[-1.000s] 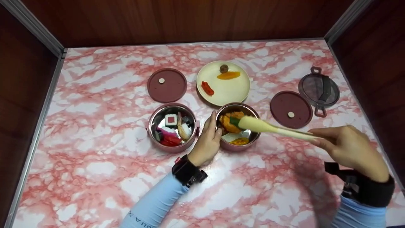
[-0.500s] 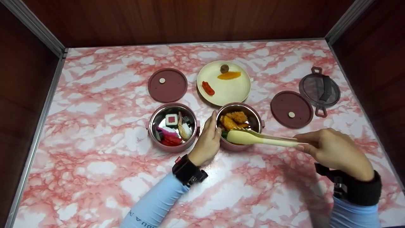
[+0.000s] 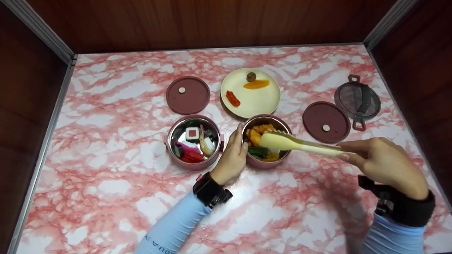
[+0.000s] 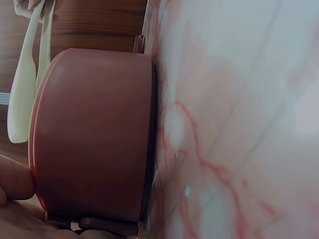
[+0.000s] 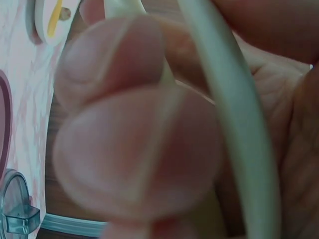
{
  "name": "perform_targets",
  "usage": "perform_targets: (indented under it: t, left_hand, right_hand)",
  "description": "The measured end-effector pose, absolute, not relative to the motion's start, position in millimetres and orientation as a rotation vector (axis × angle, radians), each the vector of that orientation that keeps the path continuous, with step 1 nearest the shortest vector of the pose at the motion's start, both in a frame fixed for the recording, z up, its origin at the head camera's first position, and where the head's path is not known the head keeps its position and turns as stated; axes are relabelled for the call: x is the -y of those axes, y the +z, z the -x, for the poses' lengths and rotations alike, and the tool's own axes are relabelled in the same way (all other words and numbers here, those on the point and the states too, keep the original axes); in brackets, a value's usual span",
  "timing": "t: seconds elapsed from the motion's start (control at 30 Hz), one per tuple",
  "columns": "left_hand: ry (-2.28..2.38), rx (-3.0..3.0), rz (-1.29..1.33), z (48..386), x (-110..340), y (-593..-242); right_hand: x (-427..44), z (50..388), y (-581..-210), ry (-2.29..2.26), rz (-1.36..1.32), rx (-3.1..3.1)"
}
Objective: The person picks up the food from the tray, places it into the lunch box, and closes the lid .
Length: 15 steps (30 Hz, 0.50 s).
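Observation:
In the head view my right hand [image 3: 388, 164] grips the handle end of pale yellow tongs [image 3: 300, 144]. The tongs' tips hang over the right-hand pink pot [image 3: 266, 164], above the food inside it. A dark green food piece [image 3: 257, 152] lies in that pot, beside orange-brown fried pieces [image 3: 253, 137] and a yellow piece [image 3: 271, 157]. My left hand [image 3: 231, 157] rests against the pot's left side with straight fingers, the thumb near its rim. The left wrist view shows the pot's outer wall [image 4: 94, 134] and the tongs [image 4: 22, 94] beyond it.
Left of my left hand stands another pink pot [image 3: 194, 165] holding sushi, shrimp and other food pieces. A cream plate [image 3: 257, 102] with several food pieces sits behind. Two maroon lids [image 3: 189, 100] and a dark transparent lid [image 3: 353, 97] with handles lie around.
The tongs lowered the dark green piece into the right pot and released it, then rose slightly. My right hand moved left and down, then a little back right. My left hand stayed put.

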<state>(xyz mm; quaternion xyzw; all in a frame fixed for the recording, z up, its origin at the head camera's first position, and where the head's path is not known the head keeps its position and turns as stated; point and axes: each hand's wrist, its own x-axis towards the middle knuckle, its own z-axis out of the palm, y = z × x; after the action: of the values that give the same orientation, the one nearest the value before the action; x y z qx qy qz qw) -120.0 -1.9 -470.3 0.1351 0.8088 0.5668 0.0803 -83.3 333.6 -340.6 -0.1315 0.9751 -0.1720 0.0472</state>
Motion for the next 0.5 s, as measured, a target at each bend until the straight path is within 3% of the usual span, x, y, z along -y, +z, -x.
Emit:
perform_targets:
  t: [0.5]
  left_hand:
    - [1.703, -2.408, -0.401, 119.4, 1.3, -469.1]
  right_hand:
    - [-330.3, 117.1, -347.5, -0.671, 0.123, -3.130]
